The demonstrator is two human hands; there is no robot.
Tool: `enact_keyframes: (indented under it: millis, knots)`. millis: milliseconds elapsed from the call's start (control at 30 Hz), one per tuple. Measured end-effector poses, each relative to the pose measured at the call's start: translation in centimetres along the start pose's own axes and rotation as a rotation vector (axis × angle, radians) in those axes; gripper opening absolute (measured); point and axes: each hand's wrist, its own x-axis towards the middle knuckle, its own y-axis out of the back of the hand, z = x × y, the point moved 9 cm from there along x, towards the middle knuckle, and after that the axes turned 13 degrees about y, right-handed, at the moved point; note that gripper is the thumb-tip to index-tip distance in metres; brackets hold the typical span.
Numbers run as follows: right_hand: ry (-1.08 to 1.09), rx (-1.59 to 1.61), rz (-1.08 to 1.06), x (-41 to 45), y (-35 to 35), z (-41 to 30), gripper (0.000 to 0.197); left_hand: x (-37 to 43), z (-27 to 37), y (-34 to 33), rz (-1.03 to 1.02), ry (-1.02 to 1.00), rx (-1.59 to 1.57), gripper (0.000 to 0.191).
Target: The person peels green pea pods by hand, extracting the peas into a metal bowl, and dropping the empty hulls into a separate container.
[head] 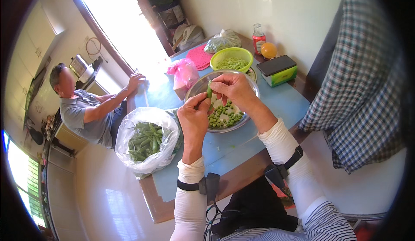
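A green pea pod (209,90) is held upright between my two hands, above a wide metal bowl (223,130). My left hand (195,111) grips the pod's lower end with thumb and fingers. At its upper end, the thumb and fingers of my right hand (234,88) pinch it. Loose green peas (227,114) lie in the bottom of the bowl. To the left, a clear plastic bag (123,143) stands with its mouth spread, full of whole pods (146,140). Behind the bowl is a yellow-green plastic basket (249,57) holding light green pieces.
A pink plastic bag (185,74), a tied bag of greens (223,41), a red can (258,41), an orange fruit (268,50) and a phone (276,66) on a green box (280,78) stand farther back. Another person (94,111) sits at the left, one hand on the table edge.
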Motion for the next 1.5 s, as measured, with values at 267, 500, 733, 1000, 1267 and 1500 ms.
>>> enact_keyframes:
  millis: [267, 500, 733, 1000, 1267, 1500]
  knots:
    - [0.006, 0.058, -0.058, -0.1, -1.0, 1.1, 0.024, 0.5, -0.9, 1.3, 0.118, -0.096, 0.069, 0.017]
    - [0.055, -0.074, -0.033, -0.4, -0.9, 0.4, 0.025, -1.4, 1.2, 0.6, 0.262, -0.277, 0.196, 0.012]
    - [0.084, -0.209, 0.065, -0.5, -1.3, 0.2, 0.019, -1.8, 1.2, 0.5, 0.328, -0.327, 0.314, 0.013]
    - [0.287, -0.34, 0.258, -0.6, -1.0, -0.1, 0.012, -2.1, 1.6, 0.1, 0.361, -0.3, 0.32, 0.011]
    - [0.335, -0.54, 0.315, -1.1, -3.0, -1.2, 0.01, -0.8, -0.5, 1.3, 0.3, -0.084, 0.119, 0.01]
    - [0.284, -0.477, 0.423, -2.0, -2.6, -1.3, 0.008, 0.9, -4.2, 0.6, 0.068, 0.232, -0.485, 0.011]
